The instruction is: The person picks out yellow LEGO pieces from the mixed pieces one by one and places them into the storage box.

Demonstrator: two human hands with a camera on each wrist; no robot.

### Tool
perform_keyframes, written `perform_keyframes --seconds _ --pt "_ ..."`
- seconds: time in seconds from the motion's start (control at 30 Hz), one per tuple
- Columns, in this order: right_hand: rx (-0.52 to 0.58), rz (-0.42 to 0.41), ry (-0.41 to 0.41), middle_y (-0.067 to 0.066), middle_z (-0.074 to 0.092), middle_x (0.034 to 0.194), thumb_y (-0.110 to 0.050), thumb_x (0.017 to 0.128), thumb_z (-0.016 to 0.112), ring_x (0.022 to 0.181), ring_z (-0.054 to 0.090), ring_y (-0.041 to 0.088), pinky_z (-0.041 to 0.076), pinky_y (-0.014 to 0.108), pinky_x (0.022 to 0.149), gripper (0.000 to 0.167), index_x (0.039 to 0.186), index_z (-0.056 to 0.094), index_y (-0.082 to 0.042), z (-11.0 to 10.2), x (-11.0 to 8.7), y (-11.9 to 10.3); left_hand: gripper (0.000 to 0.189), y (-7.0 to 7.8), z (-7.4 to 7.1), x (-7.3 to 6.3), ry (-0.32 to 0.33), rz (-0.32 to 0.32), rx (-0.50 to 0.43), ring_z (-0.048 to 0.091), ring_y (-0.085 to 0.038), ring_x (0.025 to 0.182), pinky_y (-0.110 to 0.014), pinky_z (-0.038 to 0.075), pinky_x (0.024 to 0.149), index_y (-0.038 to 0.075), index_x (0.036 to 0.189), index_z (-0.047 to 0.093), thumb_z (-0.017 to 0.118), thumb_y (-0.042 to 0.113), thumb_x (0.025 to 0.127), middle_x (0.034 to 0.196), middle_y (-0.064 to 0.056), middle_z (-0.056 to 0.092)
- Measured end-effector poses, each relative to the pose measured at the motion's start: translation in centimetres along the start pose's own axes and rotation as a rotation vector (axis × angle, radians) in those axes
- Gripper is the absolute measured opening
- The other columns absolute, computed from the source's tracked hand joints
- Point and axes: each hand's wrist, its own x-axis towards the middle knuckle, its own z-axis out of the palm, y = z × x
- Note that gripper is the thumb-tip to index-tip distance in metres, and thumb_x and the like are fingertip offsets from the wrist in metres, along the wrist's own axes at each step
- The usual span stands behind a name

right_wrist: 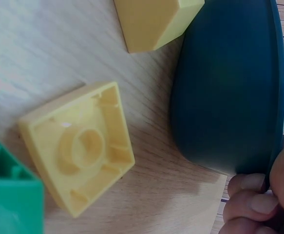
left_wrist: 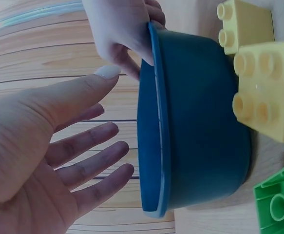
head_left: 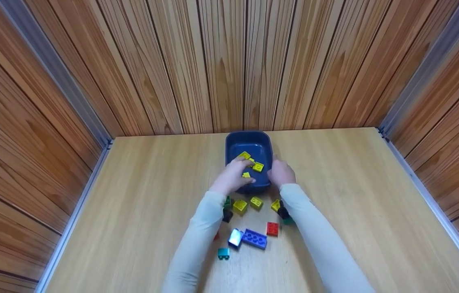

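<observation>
A dark blue plastic bin (head_left: 256, 142) stands by the back wall with several yellow toy bricks (head_left: 258, 167) in it. My left hand (head_left: 233, 177) hovers over the bin's left side. In the left wrist view the left hand (left_wrist: 49, 146) has its fingers spread, with nothing between thumb and fingers, beside the bin's rim (left_wrist: 162, 122). My right hand (head_left: 281, 173) grips the right rim of the bin; in the right wrist view its curled fingers (right_wrist: 251, 195) lie under the lip and the thumb is on the rim.
In front of the bin lie yellow bricks (head_left: 240, 206), a red brick (head_left: 272, 228), a long blue brick (head_left: 254, 239), a shiny blue brick (head_left: 235, 237) and a teal piece (head_left: 223, 253). Green and black pieces sit partly behind the sleeves. Wood-panelled walls (head_left: 221, 65) enclose the table.
</observation>
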Motion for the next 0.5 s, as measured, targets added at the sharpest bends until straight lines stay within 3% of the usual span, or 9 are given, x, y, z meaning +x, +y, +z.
perform_keyframes --seconds 0.3,0.5 --pt "-0.022 -0.02 -0.003 0.022 0.064 0.101 -0.01 0.093 0.055 0.077 0.063 0.026 0.054 0.042 0.07 0.059 0.145 0.03 0.005 -0.1 0.0 0.0 0.051 1.0 0.2 -1.5 -0.005 0.038 -0.006 0.041 -0.024 0.131 -0.041 0.038 0.104 0.018 0.134 0.056 0.07 0.03 0.087 0.145 -0.006 0.043" --pt "-0.034 -0.051 0.03 0.019 0.065 0.091 -0.007 0.09 0.056 0.072 0.061 0.027 0.052 0.042 0.065 0.062 0.145 0.03 0.006 -0.2 -0.1 0.0 0.048 1.8 0.5 -2.2 0.02 0.146 0.028 0.049 -0.02 0.123 -0.037 0.041 0.101 0.016 0.131 0.058 0.071 0.028 0.086 0.137 -0.005 0.052"
